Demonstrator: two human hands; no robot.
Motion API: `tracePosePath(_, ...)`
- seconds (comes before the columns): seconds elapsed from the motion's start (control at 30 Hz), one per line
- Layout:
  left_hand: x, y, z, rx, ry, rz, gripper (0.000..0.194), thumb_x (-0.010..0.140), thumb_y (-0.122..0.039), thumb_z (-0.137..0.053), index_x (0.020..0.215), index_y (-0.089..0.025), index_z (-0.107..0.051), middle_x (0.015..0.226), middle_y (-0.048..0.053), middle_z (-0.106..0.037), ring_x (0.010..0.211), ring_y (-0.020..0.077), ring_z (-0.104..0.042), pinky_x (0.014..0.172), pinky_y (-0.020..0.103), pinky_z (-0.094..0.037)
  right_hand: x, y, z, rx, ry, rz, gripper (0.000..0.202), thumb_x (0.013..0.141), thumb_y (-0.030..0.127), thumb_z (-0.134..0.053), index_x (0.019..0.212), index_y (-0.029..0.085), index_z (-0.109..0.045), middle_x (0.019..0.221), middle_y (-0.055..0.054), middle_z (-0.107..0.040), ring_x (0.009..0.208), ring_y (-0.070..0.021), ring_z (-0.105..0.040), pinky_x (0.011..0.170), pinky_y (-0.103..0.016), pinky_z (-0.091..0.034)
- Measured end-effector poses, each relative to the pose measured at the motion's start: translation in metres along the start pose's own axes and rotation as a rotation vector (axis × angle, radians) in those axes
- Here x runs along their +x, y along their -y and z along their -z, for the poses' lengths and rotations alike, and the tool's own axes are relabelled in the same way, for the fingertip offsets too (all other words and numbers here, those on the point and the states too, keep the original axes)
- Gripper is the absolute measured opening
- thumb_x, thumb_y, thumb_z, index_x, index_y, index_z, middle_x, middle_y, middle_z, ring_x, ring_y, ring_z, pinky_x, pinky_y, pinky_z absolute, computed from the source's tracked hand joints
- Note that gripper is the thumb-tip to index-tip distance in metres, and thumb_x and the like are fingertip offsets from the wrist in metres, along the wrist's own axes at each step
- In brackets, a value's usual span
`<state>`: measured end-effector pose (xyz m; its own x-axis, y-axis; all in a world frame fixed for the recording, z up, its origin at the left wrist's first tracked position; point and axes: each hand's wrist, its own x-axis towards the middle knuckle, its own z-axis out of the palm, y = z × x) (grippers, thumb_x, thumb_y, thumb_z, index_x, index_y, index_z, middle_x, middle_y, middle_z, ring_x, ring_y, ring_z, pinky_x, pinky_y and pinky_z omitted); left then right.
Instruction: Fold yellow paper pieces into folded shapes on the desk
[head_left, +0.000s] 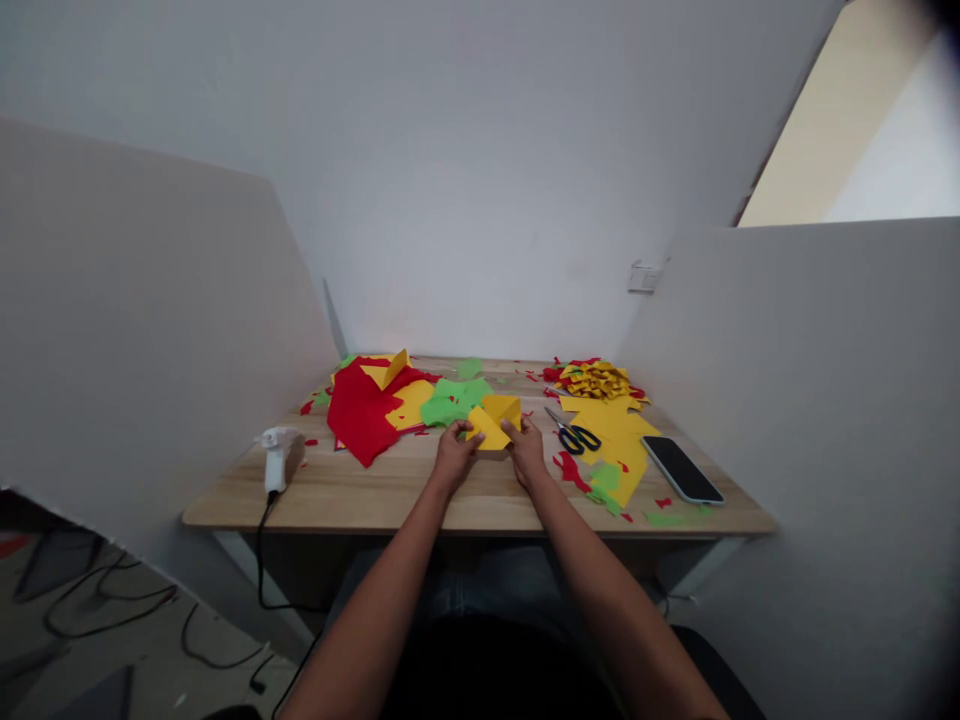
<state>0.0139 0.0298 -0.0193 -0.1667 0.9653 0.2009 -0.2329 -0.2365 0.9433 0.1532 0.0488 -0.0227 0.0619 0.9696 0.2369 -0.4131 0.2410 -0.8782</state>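
Between my two hands is a folded yellow sheet (489, 428), felt or paper by its look, held up over the front middle of the table. My left hand (454, 450) pinches its left edge, thumb on top. On the other side, my right hand (527, 448) grips the right part, with its thumb pressed on the near face. Just behind the sheet lies a green piece (454, 400). Black-handled scissors (576, 434) rest to the right of my right hand, blades pointing away to the left.
Red sheets (360, 415) and a folded yellow piece (388, 370) lie at the back left. A white glue gun (276, 460) with a black cord stands at the left edge. On the right are yellow sheets (611, 430), a heap of cut yellow pieces (596, 380) and a phone (682, 470).
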Motion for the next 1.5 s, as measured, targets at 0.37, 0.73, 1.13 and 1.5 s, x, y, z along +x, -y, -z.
tracePosePath(0.37,0.007,0.004,0.005,-0.106,-0.124,-0.078,0.052,0.053,-0.021,-0.077,0.103,-0.016,-0.061,0.091,0.006,-0.067,0.074,0.0150,-0.064,0.066,0.026,-0.050,0.005,-0.006,0.001,-0.112,0.001,0.039,0.036,0.069,0.041,-0.068,0.095,0.018,-0.057,0.089,-0.004,-0.069,0.072,-0.0186,-0.064,0.065,-0.030,-0.053)
tracePosePath(0.73,0.000,-0.003,0.009,0.260,-0.301,-0.440,0.012,0.074,-0.028,-0.064,0.076,-0.018,-0.069,0.088,0.005,-0.060,0.086,0.0180,-0.058,0.076,0.028,-0.047,-0.020,0.005,-0.005,-0.909,-0.112,0.640,0.047,0.080,0.021,-0.055,0.126,0.019,-0.049,0.109,-0.011,-0.058,0.101,-0.0229,-0.054,0.091,-0.040,-0.046)
tracePosePath(1.13,-0.001,-0.002,0.003,0.065,-0.186,-0.274,0.024,0.072,-0.021,-0.057,0.095,-0.023,-0.054,0.105,0.005,-0.057,0.094,0.0170,-0.059,0.078,0.027,-0.048,-0.015,-0.002,-0.005,-0.639,0.096,0.401,0.019,0.081,0.033,-0.058,0.091,0.023,-0.071,0.095,-0.006,-0.070,0.090,-0.0229,-0.063,0.065,-0.030,-0.052)
tracePosePath(1.5,-0.003,-0.011,0.003,-0.023,-0.086,-0.046,0.041,0.065,-0.039,-0.070,0.095,-0.019,-0.051,0.071,-0.002,-0.060,0.060,0.0121,-0.057,0.049,0.020,-0.046,-0.015,0.002,-0.009,-0.437,0.083,0.219,0.027,0.080,0.037,-0.058,0.095,0.018,-0.071,0.102,-0.007,-0.070,0.076,-0.0185,-0.064,0.052,-0.024,-0.050)
